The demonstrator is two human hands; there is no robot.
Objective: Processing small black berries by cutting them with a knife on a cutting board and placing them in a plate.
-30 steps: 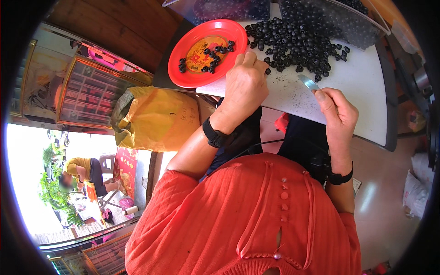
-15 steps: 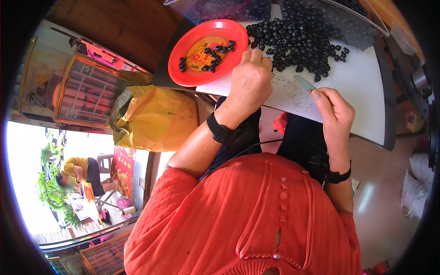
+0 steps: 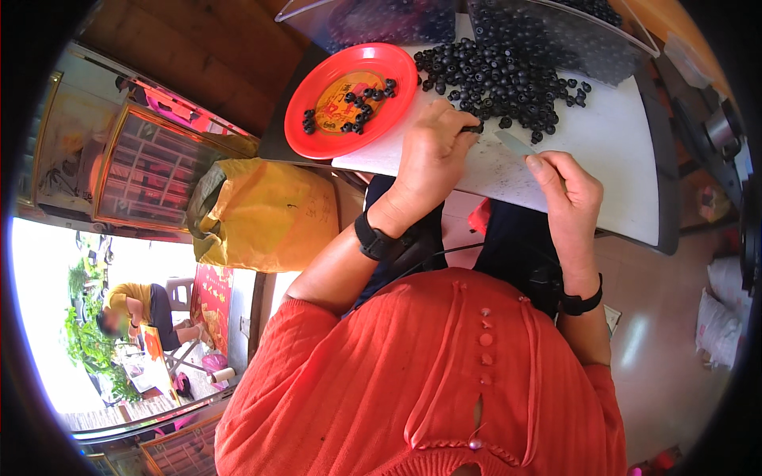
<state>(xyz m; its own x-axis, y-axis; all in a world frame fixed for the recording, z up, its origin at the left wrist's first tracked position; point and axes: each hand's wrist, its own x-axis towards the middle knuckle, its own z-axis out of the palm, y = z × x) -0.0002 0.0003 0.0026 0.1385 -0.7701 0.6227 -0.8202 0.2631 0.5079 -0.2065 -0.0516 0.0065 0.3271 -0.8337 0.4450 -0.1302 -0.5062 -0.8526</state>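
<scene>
My left hand (image 3: 436, 147) is closed in a pinch over the white tabletop (image 3: 571, 178). A small black bead-like piece (image 3: 474, 128) sticks out between its thumb and finger. My right hand (image 3: 570, 190) grips a small knife (image 3: 514, 143), its pale blade pointing toward the left hand but apart from it. Just beyond both hands spreads a heap of small round black pieces (image 3: 508, 79). To the left lies a red plate (image 3: 389, 103) with several of the same pieces on it. Dark specks dot the tabletop beneath my hands.
Clear bins (image 3: 548, 47) full of black pieces stand behind the heap. Left of the table is a yellow bag (image 3: 274, 214). White sacks (image 3: 721, 321) sit on the floor at far right. Outside at left, another person (image 3: 147, 309) bends forward near a chair.
My left hand has turned, bringing the black piece at its fingertips into sight. The knife and right hand have shifted slightly left in the picture. The plate and table appear slightly shifted too.
</scene>
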